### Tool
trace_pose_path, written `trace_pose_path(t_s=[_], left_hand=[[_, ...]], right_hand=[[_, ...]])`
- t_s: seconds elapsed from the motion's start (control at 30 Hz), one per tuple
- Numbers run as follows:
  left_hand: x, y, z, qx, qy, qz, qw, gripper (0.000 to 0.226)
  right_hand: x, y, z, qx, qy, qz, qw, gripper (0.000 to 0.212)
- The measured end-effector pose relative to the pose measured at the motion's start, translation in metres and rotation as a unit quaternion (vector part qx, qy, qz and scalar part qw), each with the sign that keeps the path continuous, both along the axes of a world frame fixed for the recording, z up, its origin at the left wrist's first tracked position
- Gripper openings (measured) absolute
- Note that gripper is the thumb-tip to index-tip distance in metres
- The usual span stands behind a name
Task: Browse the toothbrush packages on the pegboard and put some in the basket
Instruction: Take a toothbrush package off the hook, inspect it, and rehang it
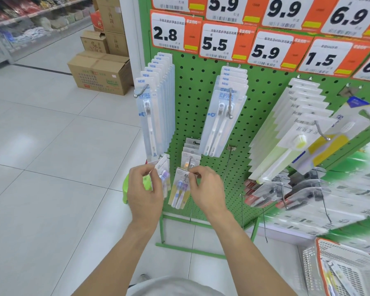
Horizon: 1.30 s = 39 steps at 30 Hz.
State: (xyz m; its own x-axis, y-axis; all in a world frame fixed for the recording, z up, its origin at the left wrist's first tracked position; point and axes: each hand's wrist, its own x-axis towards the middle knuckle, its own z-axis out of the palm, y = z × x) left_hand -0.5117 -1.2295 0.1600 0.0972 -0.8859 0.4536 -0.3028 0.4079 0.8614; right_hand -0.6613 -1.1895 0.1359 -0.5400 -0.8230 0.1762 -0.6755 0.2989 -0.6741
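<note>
While the basket (338,272) at five o'clock already holds at least one package, both hands work the low hooks of the pegboard (192,86) — left hand (144,189) pinching a purple toothbrush package (163,178), right hand (205,186) pinching another package (178,189) on its hook; neither is yet basketed.

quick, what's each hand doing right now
Left hand: pinching a toothbrush package.
Right hand: pinching the top of a twin toothbrush package at its hook.
</note>
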Motion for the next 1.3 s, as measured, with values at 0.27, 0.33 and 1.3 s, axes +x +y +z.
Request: trace_pose_path(t_s=[0.27, 0.33, 1.3], left_hand=[[0.026, 0.014, 0.041, 0.057, 0.087, -0.034, 0.994, 0.033], [0.029, 0.018, 0.055, 0.105, 0.122, -0.048, 0.986, 0.025], [0.028, 0.027, 0.051, 0.268, -0.013, -0.317, 0.910, 0.023]], right_hand=[[-0.001, 0.001, 0.004, -0.009, 0.000, -0.007, 1.000, 0.019], [0.003, 0.007, 0.010, -0.024, -0.007, -0.017, 1.000, 0.027], [0.042, 0.069, 0.062, -0.064, -0.280, 0.021, 0.958, 0.040]])
